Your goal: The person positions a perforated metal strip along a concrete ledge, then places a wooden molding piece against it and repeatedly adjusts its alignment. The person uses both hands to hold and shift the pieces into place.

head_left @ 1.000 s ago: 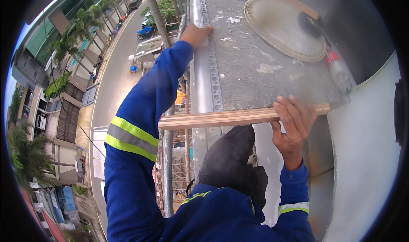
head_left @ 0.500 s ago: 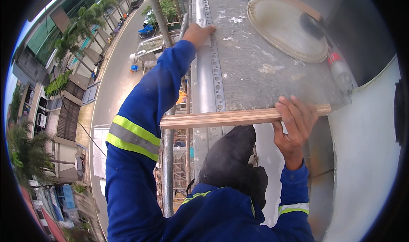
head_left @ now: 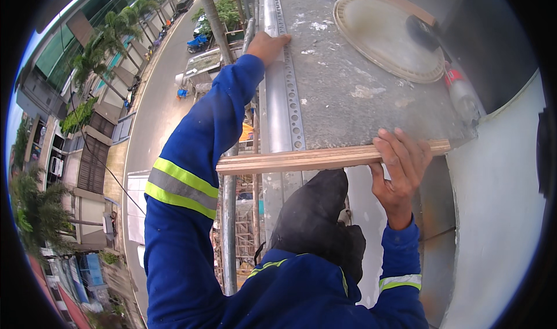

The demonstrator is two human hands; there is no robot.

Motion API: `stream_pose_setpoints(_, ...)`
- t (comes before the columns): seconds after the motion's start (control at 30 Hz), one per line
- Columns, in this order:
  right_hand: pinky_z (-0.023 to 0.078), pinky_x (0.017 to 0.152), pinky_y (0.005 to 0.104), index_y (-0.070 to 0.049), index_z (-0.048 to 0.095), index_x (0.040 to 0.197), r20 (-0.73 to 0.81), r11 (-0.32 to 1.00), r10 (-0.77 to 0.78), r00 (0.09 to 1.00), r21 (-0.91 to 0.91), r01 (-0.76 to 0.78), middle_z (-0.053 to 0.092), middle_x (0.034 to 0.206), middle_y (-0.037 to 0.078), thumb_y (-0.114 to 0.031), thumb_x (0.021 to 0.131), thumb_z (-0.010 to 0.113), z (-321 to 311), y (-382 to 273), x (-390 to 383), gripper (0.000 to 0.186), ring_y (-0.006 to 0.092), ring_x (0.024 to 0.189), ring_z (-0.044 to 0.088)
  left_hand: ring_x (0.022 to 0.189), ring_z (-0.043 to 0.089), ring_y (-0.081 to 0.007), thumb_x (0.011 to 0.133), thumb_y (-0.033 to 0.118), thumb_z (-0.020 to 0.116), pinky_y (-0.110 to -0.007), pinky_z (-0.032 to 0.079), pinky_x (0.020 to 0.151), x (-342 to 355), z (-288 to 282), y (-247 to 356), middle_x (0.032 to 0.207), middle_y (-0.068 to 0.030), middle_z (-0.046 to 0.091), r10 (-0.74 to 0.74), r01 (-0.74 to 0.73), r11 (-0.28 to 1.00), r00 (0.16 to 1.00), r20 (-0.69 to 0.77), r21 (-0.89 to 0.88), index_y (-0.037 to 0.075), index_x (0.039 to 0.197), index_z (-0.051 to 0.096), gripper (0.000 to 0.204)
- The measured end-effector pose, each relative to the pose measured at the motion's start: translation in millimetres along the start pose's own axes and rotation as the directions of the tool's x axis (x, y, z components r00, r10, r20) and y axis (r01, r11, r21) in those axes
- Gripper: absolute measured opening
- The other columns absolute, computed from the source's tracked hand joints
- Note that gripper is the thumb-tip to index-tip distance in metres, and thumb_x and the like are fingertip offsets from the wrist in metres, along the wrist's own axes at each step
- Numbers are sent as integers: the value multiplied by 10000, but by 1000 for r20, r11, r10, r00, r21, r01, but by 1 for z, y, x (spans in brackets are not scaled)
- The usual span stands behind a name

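Observation:
My left hand [head_left: 268, 46] reaches far out along the ledge's left edge and is closed over a metal corner bead [head_left: 295, 120] with a row of round holes. Its thumb lies on the holed flange, and the other fingers are hidden over the outer side. Across the near end of the ledge runs a layered plywood strip [head_left: 301, 158], whose left end meets my left sleeve. My right hand [head_left: 403, 172] grips this strip near its right end, fingers over the top and thumb against the near side.
On the rough concrete ledge [head_left: 348, 120] lie a round whitish lid [head_left: 383, 36] and a clear plastic bottle [head_left: 462, 94] beside the wall. Scaffold poles [head_left: 230, 230] stand outside the left edge, with a street [head_left: 156, 97] far below. A pale curved panel [head_left: 499, 213] borders the right.
Both hands keep their holds. The ledge and the things on it sit very slightly further left and up in the view; otherwise nothing visibly differs.

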State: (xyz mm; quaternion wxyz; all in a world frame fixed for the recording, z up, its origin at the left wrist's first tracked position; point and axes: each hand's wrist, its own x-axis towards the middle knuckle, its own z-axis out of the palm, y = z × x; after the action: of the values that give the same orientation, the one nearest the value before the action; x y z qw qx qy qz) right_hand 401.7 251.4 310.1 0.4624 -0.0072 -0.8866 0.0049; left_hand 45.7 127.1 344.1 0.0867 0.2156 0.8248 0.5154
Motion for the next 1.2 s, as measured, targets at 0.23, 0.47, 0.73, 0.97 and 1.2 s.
stream_pose_setpoints(0.23,277,1113,482,-190,729,1134,4,1000,-2,1000,-22,2,720,1201,-35,-134,792,733,1,0,-2,347,216,1187,605,831,710,-251,847,494,747,-359,557,721,-4,3,-1,984,-204,697,20,-19,1000,998,-54,21,-132,1129,587,704)
stream_pose_setpoints(0.47,275,1114,487,-194,727,1135,-19,999,-13,1000,-32,13,718,1201,-40,-144,803,728,2,-1,0,336,213,1182,602,1013,701,-389,830,385,770,-417,528,871,-1,7,-3,1047,-278,707,88,-78,995,985,-149,69,-97,1092,681,556)
stream_pose_setpoints(0.73,277,1109,488,-188,741,1115,-18,1000,12,1000,10,-12,722,1199,-37,-140,765,741,1,-1,-2,354,217,1164,616,1079,665,-324,858,525,715,-377,497,936,-5,1,1,1148,-264,662,55,-50,973,998,-15,226,-134,1242,569,777)
stream_pose_setpoints(0.97,290,1084,484,-194,736,1119,-61,999,13,998,45,-11,710,1195,-51,-107,730,763,3,0,-2,399,206,1151,610,828,701,-243,856,502,728,-348,547,756,7,-1,-7,1003,-185,682,-14,16,997,1000,-19,79,-93,1144,603,673)
stream_pose_setpoints(1.2,302,1060,479,-194,732,1106,-86,997,33,996,71,-26,708,1173,-54,-98,743,749,4,1,-2,375,197,1131,609,733,691,-216,858,463,731,-334,551,668,4,-6,-2,921,-161,697,-37,39,998,999,-24,58,-102,1072,627,614)
